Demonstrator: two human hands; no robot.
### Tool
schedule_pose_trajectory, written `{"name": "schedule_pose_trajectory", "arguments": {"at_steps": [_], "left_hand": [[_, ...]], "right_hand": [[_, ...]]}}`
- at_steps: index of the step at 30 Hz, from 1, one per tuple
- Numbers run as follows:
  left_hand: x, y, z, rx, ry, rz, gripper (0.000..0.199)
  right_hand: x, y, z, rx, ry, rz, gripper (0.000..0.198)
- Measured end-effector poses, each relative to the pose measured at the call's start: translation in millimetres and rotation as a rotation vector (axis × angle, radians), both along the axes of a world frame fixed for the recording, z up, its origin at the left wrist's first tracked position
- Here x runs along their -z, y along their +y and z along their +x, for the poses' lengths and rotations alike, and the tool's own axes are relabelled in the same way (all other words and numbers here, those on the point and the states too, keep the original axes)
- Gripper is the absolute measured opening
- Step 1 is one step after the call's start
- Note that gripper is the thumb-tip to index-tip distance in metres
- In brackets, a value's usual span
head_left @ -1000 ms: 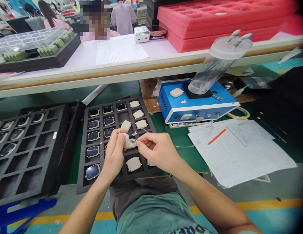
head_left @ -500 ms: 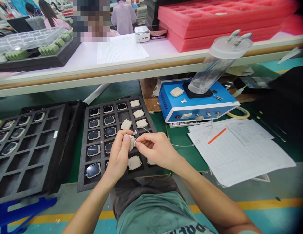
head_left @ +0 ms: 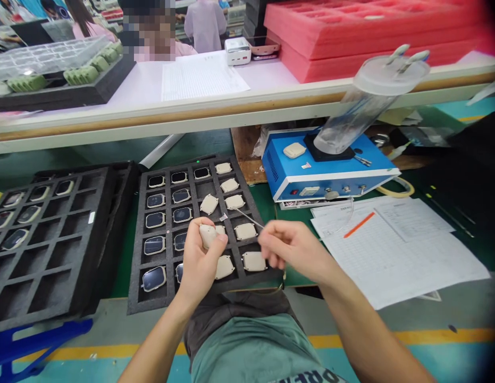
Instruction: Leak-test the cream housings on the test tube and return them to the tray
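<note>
A beige smartwatch case (head_left: pixel 208 235) is in my left hand (head_left: pixel 199 260), gripped between thumb and fingers above the dark foam tray (head_left: pixel 136 282). My right hand (head_left: pixel 289 247) has its fingers curled at the tray's right edge, slightly blurred. One end of a thin metal rod (head_left: pixel 249 217) meets those fingertips; the other end rests by a beige case (head_left: pixel 235 201). Another case (head_left: pixel 209 204) sits askew just beyond my left hand. Dark-screened watches (head_left: pixel 154 245) fill the tray's left columns, and beige cases lie face down in the right ones.
To the left lies a second foam tray (head_left: pixel 77 246) with several watches. A blue box (head_left: pixel 330 178) carries a clear cylinder (head_left: pixel 359 109) and a beige case (head_left: pixel 294 150). Papers (head_left: pixel 394 255) with an orange strip (head_left: pixel 359 224) lie right. A shelf (head_left: pixel 207 114) crosses ahead.
My right hand has left the case and moved right to the end of the rod. My left hand still holds the case, now tilted differently. The view has shifted slightly.
</note>
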State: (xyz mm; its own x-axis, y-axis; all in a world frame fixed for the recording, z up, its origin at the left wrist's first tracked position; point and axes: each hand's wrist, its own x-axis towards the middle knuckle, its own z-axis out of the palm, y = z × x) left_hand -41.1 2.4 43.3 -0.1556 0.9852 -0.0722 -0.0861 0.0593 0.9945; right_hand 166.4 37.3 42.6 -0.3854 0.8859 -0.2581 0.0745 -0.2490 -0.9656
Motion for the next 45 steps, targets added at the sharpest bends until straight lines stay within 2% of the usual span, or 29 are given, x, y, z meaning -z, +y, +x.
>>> {"name": "schedule_pose_trajectory", "arguments": {"at_steps": [2, 3, 5, 8, 11, 13, 16, 21, 25, 32, 40, 45], "left_hand": [[0.6, -3, -1, -0.023, 0.001, 0.025, 0.023], [0.6, -4, -1, -0.021, 0.003, 0.034, 0.02], [-0.4, -6, -1, -0.01, 0.013, 0.039, 0.017], [-2.8, -5, 0, -0.016, 0.018, 0.038, 0.02], [-2.8, -2, -1, -0.052, 0.008, 0.011, 0.029], [-0.6, 1, -2, -0.084, -0.021, -0.009, 0.035], [5.4, 3, -4, -0.14, -0.059, -0.025, 0.043], [16.3, -2, -4, -0.241, -0.067, -0.012, 0.052], [18.9, -8, -2, -0.36, -0.026, 0.029, 0.05], [18.0, -8, 5, -0.318, 0.026, 0.042, 0.038], [20.6, -9, 7, -0.258, 0.114, 0.069, 0.029], [19.9, -9, 6, -0.249, 0.145, 0.075, 0.028]], "right_hand": [[16, -9, 25, -0.073, -0.072, -0.117, 0.059], [26, -14, 35, -0.062, -0.103, -0.187, 0.062], [46, -23, 48, 0.088, -0.102, -0.308, 0.06], [63, -31, 47, 0.411, 0.145, -0.342, 0.062], [60, -26, 30, 0.541, 0.461, -0.219, 0.048], [49, -19, 15, 0.524, 0.563, -0.097, 0.032], [33, -8, -10, 0.489, 0.612, 0.035, 0.026], [28, -2, -52, 0.439, 0.552, 0.138, 0.022], [34, -3, -65, 0.443, 0.48, 0.27, 0.015], [38, -11, -67, 0.425, 0.368, 0.424, 0.018], [43, -10, -64, 0.4, 0.239, 0.548, 0.01], [42, -8, -63, 0.404, 0.21, 0.565, 0.012]]}}
